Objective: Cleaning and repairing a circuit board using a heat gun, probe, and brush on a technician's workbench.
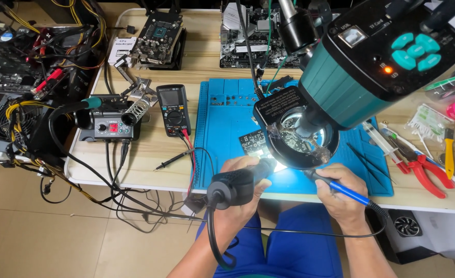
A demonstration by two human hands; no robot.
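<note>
Nearest the camera, the left hand (238,193) is curled tight around a black hot-air handle (236,185) with a ribbed, rubbery grip, its thick cable looping down toward 6 o'clock over blue trousers. At 3 o'clock from it, the right hand (340,193) is closed in a pen grip on a slim blue-handled soldering iron (338,187), whose tip points to 10 o'clock under the ring light. Both tools meet at a small dark circuit board (253,141) lying flat on a blue silicone mat (222,123), brightly lit from above; the board sits just at 12 o'clock from the left hand. The mat's moulded shallow trays along its far edge hold things too small to tell. Over the board hangs a teal and black microscope camera (371,56) with a round glass ring lamp. At 3 o'clock on the pale wooden worktop (150,154) lie red-handled pliers (423,172). At 9 o'clock stand a black multimeter (173,109) with red and black probe leads and a soldering station (106,128) with a coiled metal stand. Farther off, at 12 o'clock, bare green and black computer boards (160,36) rest flat.
</note>
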